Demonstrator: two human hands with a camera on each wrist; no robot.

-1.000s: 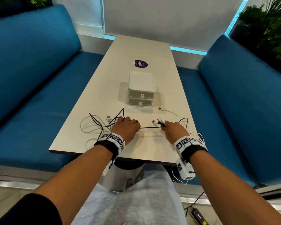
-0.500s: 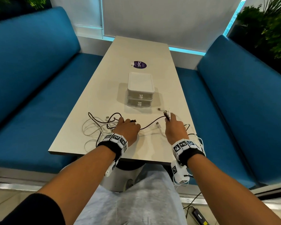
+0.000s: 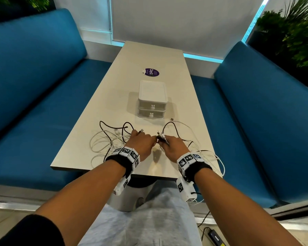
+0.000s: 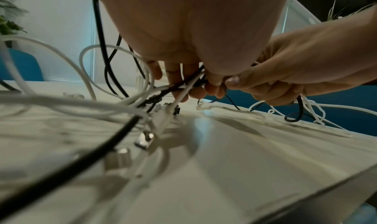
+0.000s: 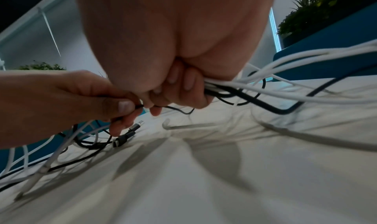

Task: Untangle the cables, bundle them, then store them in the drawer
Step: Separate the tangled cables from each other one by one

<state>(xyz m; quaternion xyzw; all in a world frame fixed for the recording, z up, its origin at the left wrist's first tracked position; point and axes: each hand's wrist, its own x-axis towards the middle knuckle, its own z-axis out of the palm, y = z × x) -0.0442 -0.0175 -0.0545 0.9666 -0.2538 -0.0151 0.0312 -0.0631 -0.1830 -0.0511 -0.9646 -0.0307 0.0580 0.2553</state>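
Progress: I judge untangling unfinished | left hand (image 3: 140,143) pinches black cable (image 5: 140,106) | right hand (image 3: 174,145) grips cable ends (image 3: 161,136), table's (image 3: 149,55) near edge | drawer unit (image 3: 152,102) closed, bundling pending.

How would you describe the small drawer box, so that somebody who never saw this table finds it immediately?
Look at the long pale table between the two blue benches. Near its middle, just beyond the tangled cables and before the round purple sticker, stands the white drawer box. It alone is boxy: two stacked closed drawers, each with a tiny rabbit-shaped knob.

Blue benches (image 3: 34,82) flank a pale table (image 3: 149,55) below a blinded window (image 3: 176,20).
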